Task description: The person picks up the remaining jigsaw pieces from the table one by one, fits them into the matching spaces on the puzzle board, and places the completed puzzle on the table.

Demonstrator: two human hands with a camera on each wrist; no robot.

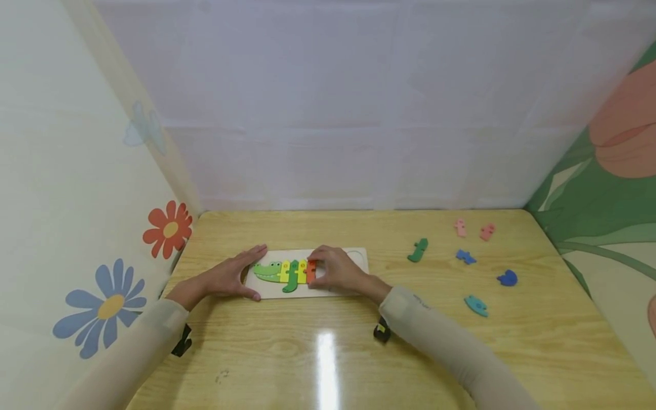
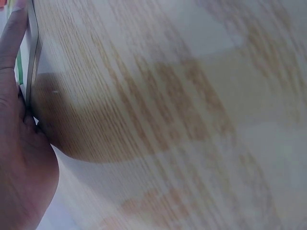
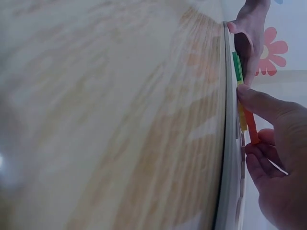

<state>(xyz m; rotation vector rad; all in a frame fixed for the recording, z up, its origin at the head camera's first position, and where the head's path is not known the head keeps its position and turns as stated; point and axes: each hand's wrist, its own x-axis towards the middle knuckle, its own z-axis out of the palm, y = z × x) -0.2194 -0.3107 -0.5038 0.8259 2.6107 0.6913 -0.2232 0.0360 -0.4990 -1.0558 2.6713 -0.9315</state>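
A white puzzle board [image 1: 274,294] lies on the table with a crocodile taking shape in it: a green head piece [image 1: 267,272], yellow pieces [image 1: 284,271] and a green leg piece [image 1: 292,277]. My right hand [image 1: 338,270] pinches an orange puzzle piece [image 1: 311,272] between thumb and fingers, beside the yellow piece. In the right wrist view the orange piece [image 3: 251,125] stands tilted above the board. At the board's left end my left hand [image 1: 233,276] rests with thumb and fingers spread along its edges, fingers straight.
To the right lie loose pieces: a dark green leg [image 1: 418,250], two pink ones [image 1: 460,228], a blue one [image 1: 466,257], a dark blue one [image 1: 507,278] and a light blue one [image 1: 476,306]. Walls with printed flowers [image 1: 169,229] enclose the table [image 1: 277,353].
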